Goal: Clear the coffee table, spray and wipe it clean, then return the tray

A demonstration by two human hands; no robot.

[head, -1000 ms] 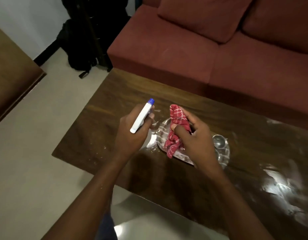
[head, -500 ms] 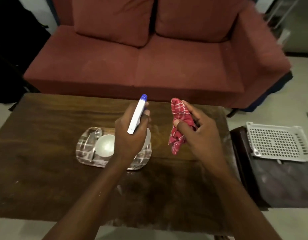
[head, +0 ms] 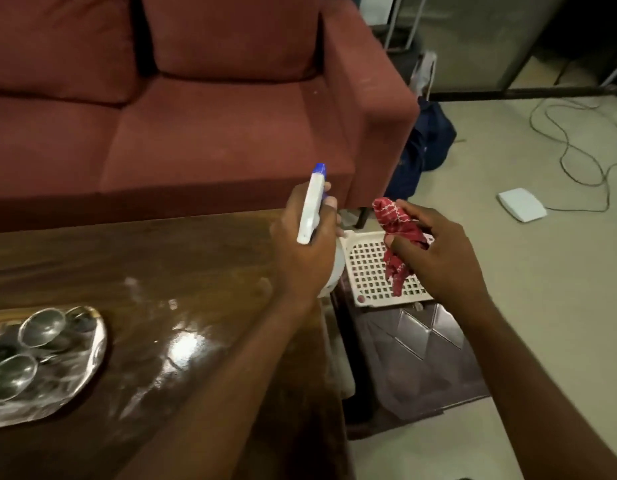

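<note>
My left hand [head: 305,247] grips a white spray bottle [head: 311,206] with a blue nozzle, held over the right end of the dark wooden coffee table [head: 182,271]. My right hand [head: 435,258] holds a bunched red checked cloth [head: 399,233] above a white perforated basket [head: 367,271] that sits past the table's right edge. A shiny metal tray [head: 75,386] with two small steel bowls [head: 42,327] lies on the table at the lower left. The tabletop shows pale smears and a glare patch.
A red sofa [head: 213,133] runs along the table's far side. The basket rests on a dark brown stool [head: 418,368]. A dark blue bag [head: 432,140], a white flat device [head: 522,204] and loose cables [head: 577,147] lie on the floor to the right.
My view has swung right: the tray has slid to the lower left and the basket has come under my hands. Both hands keep their grips on bottle and cloth.
</note>
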